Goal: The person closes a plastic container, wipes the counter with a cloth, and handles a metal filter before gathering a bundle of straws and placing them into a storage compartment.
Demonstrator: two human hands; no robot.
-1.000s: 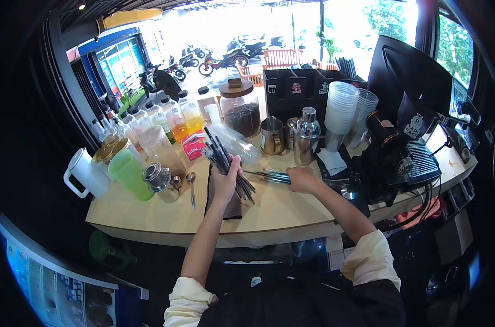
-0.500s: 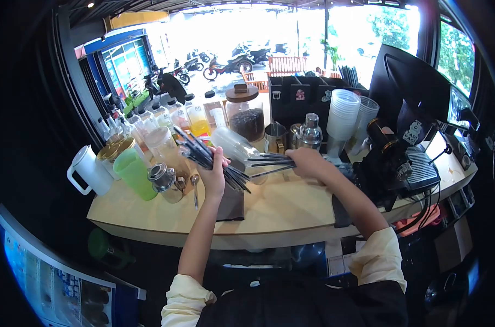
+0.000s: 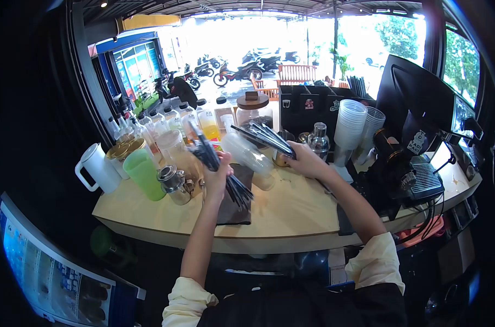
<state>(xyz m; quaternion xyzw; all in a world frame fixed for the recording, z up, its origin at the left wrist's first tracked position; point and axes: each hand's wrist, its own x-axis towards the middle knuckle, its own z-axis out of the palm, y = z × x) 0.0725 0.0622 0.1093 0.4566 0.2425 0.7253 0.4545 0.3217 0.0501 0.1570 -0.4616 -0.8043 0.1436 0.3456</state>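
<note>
My left hand [image 3: 218, 171] is closed around a thick bundle of black straws [image 3: 240, 191], which stick out above and below the fist. In my right hand [image 3: 307, 161] is a smaller bunch of black straws [image 3: 270, 140], gripped at one end and pointing up and left. Between the two hands, a clear plastic container [image 3: 246, 155] lies tilted on its side. Below the left hand's straws, a dark folded cloth [image 3: 235, 217] lies on the wooden counter [image 3: 285, 218].
Left on the counter stand a white pitcher [image 3: 97, 169], a green pitcher [image 3: 144, 174], a metal-lidded glass shaker [image 3: 174, 182] and several bottles [image 3: 206, 121]. Behind are a wooden-lidded jar [image 3: 253, 111] and a metal shaker [image 3: 319, 140]. Stacked cups [image 3: 350, 122] and a black coffee machine [image 3: 392, 174] are right.
The right hand's straws have swung from roughly level to pointing up and left, and appear more bunched. The left hand still holds its bundle. The whole view has shifted slightly.
</note>
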